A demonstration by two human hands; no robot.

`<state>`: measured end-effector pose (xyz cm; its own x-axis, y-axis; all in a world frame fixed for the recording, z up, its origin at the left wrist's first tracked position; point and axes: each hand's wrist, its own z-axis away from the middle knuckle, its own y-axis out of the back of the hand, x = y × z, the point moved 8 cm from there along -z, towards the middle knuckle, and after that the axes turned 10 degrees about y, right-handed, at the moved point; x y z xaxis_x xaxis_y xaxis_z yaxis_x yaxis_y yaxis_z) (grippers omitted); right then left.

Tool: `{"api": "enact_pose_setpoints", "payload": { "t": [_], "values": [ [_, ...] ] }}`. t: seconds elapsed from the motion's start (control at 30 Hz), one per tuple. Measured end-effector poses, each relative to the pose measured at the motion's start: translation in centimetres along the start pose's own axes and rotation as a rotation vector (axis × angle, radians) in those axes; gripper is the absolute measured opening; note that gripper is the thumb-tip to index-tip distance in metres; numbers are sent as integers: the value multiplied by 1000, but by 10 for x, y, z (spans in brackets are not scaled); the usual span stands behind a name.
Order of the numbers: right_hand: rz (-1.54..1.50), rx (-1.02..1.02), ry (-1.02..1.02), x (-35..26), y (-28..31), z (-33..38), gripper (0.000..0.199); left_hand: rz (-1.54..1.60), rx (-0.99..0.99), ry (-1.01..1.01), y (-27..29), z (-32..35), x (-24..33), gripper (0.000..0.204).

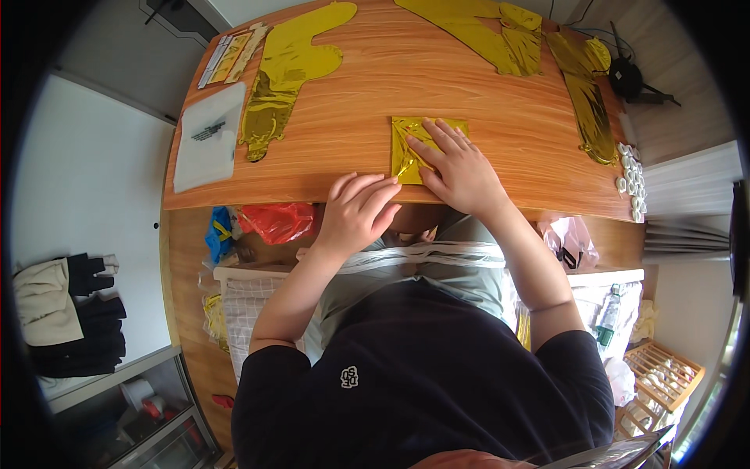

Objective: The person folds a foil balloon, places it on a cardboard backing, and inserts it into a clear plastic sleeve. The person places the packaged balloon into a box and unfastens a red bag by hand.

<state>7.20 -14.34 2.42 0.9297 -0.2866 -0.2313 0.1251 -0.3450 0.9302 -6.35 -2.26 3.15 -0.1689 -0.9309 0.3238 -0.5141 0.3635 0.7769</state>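
A gold foil balloon (402, 144), folded into a flat, roughly square packet, lies near the front edge of the wooden table. My right hand (459, 170) rests on its right side, palm down with fingers spread. At the packet's lower left corner is my left hand (359, 209); its fingers are bent a little and apart from the thumb, and the fingertips touch the corner. Unfolded flat gold foil balloons lie farther off: one (293, 66) at the left, another (500, 39) at the back and a third (590, 98) at the right.
On the table's left are a clear plastic bag (209, 141) and a stack of printed papers (233, 55). Several small white rolls (631, 180) line the right edge, near a black stand (625, 76). A red plastic bag (275, 222) sits below the table edge.
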Motion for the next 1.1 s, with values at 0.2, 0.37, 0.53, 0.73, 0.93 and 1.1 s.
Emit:
{"api": "enact_pose_setpoints", "payload": {
  "t": [0.2, 0.37, 0.53, 0.73, 0.93, 1.1],
  "values": [
    [-4, 0, -3, 0, -1, 0, 54, -130, -16, -88, -2, 6, 0, 34],
    [8, -6, -2, -1, 0, 0, 55, -188, -96, -131, -1, 8, -2, 33],
    [8, -8, -3, 0, 0, 1, 54, 193, -246, 99, 4, -20, -22, 28],
    [4, 4, -3, -1, 1, 0, 54, 98, -197, 116, 7, -36, -22, 23],
    [7, 10, 3, 0, -1, 1, 54, -82, -217, -77, -1, -24, -13, 35],
    [3, 14, 5, 0, 0, 1, 54, -122, -261, -115, -4, -20, -14, 42]
  ]
}}
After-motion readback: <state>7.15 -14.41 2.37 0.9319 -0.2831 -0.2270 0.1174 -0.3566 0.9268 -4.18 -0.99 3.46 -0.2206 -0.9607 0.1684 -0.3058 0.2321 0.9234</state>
